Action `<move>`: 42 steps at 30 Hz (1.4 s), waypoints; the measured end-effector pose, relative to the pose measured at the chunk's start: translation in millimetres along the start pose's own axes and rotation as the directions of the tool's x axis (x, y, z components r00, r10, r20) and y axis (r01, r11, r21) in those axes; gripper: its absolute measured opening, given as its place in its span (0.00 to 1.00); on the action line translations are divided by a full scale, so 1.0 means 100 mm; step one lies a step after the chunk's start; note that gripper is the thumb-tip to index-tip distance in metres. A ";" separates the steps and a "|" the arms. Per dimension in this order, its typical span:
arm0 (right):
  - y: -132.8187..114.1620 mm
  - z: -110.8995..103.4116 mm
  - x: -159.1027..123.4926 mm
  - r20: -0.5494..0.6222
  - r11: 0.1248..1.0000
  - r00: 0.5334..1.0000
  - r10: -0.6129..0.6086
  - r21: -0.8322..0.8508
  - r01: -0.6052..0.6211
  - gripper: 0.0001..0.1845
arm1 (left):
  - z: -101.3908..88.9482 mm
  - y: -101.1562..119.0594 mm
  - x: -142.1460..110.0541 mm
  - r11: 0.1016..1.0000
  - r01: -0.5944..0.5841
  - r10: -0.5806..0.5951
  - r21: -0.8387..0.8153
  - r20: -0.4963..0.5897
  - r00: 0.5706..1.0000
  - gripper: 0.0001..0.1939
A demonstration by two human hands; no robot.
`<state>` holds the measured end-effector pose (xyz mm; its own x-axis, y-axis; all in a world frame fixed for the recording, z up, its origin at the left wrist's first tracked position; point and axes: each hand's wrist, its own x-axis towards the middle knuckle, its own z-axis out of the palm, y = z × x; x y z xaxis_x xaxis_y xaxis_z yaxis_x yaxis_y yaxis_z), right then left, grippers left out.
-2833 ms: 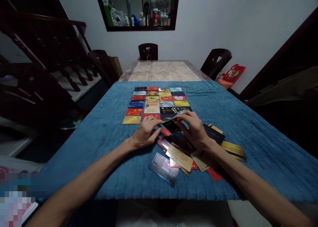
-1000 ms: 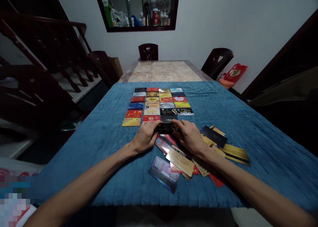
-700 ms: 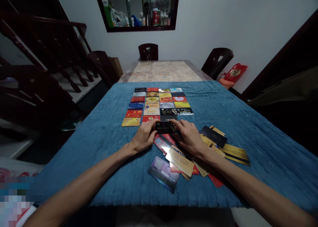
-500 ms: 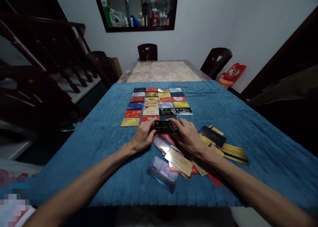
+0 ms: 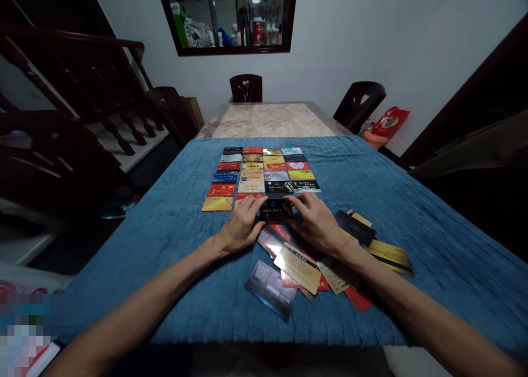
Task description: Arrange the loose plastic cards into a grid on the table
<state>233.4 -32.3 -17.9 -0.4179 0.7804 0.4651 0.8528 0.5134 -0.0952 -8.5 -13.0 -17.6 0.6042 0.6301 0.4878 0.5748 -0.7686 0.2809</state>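
A black VIP card (image 5: 277, 209) with gold lettering is between my two hands, at the near end of the laid-out cards. My left hand (image 5: 242, 223) pinches its left edge, with the index finger at the top corner and the thumb lower down. On the opposite side, my right hand (image 5: 317, 224) grips its right edge in the same way. Just beyond it lies a similar black card (image 5: 279, 186) in the rows. Below my hands spreads a loose heap of cards, with a gold card (image 5: 297, 268) on top and a purple card (image 5: 271, 289) at its left.
Cards lie in neat rows on the blue cloth (image 5: 157, 217), among them a yellow card (image 5: 217, 203) at the near left corner. To the right of my right hand are another black card (image 5: 355, 227) and a gold striped card (image 5: 390, 257). Dark chairs (image 5: 246, 88) stand around the table.
The black VIP card has shifted slightly to the right and tilted flatter between my hands. Both hands have moved a little with it, and my left fingers have straightened along its edge.
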 end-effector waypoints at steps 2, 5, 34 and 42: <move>0.03 -0.01 0.01 -0.017 1.000 1.000 -0.020 0.019 0.020 0.30 | 0.00 0.00 0.02 1.000 0.008 -0.008 0.000 0.008 1.000 0.30; 0.07 -0.04 0.05 -0.030 0.998 0.998 -0.046 0.028 0.047 0.30 | -0.01 -0.01 0.06 1.000 0.015 -0.015 -0.010 0.003 1.000 0.29; 0.89 0.27 0.73 0.177 0.996 0.984 -0.021 0.086 0.006 0.18 | 0.22 -0.56 1.00 0.966 0.208 -0.239 0.156 0.218 0.946 0.17; 0.83 0.27 0.72 0.222 1.000 0.975 0.007 0.028 -0.013 0.18 | 0.27 -0.61 0.98 0.966 0.198 -0.234 0.168 0.227 0.945 0.15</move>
<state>265.4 75.9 -16.3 -0.4712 0.8435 0.2579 0.8491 0.5129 -0.1263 30.5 98.9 -9.5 0.5622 0.8005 0.2078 0.7675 -0.5986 0.2293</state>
